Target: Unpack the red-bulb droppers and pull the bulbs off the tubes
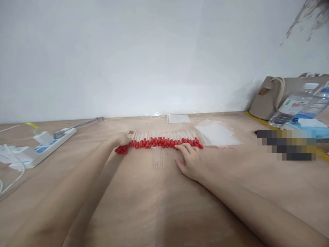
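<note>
A long row of thin, clear plastic sticks with red bulb-like ends (161,140) lies across the wooden table, red ends toward me. At the row's left end is my left hand (124,138), closed, with a clump of red ends (121,150) sticking out below it; its fingers are partly hidden. My right hand (190,159) is open, palm down, its fingertips at the red ends near the row's right side and its thumb apart. Between the hands, a small group of clear thin sticks (157,158) points toward me from the row.
Clear plastic bags (217,133) lie right of the row, and a white rectangular packet (179,118) lies behind it. A power strip (48,149) with chargers and cables is at left. Right are a grey bag (264,99), water bottles (290,108) and a tissue pack (308,125).
</note>
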Demonstrator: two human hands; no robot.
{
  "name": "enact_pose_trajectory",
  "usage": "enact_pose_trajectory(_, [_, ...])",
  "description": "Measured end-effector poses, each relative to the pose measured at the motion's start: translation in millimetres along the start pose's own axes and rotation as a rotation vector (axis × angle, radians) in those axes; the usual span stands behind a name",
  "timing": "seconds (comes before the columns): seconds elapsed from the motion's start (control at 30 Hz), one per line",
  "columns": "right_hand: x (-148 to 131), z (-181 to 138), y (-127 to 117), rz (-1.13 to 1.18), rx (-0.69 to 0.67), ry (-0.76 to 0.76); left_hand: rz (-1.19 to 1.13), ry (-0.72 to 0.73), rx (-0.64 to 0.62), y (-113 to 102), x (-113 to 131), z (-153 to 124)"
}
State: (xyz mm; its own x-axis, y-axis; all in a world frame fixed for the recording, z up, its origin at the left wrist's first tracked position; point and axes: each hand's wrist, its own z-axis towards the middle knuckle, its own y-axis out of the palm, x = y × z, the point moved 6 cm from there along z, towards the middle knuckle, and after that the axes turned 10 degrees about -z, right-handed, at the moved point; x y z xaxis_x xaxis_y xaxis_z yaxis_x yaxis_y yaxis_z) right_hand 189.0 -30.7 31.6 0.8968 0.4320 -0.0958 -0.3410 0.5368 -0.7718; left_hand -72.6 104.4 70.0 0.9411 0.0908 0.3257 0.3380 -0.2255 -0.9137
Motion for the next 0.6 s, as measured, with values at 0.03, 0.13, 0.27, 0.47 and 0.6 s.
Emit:
enact_pose_trajectory(0.03, [0,0,1,-0.001,0.002,0.002,0.001,0.005,0.011,-5,0,-4])
enact_pose_trajectory(0.13, [1,-1,1,0.006,0.032,0.009,-0.001,0.041,0.052,-16,5,-25])
enact_pose_trajectory(0.27, [-6,-2,-14,-0.035,0.169,-0.032,-0.036,0.388,0.046,7,33,-76])
enact_pose_trajectory(0.47, [-38,-1,-24,-0.116,0.122,-0.348,0.147,0.766,0.313,63,69,-131])
enact_pose_trajectory(0.6, [-46,1,-13,-0.118,0.075,-0.395,0.283,0.88,0.43,74,82,-141])
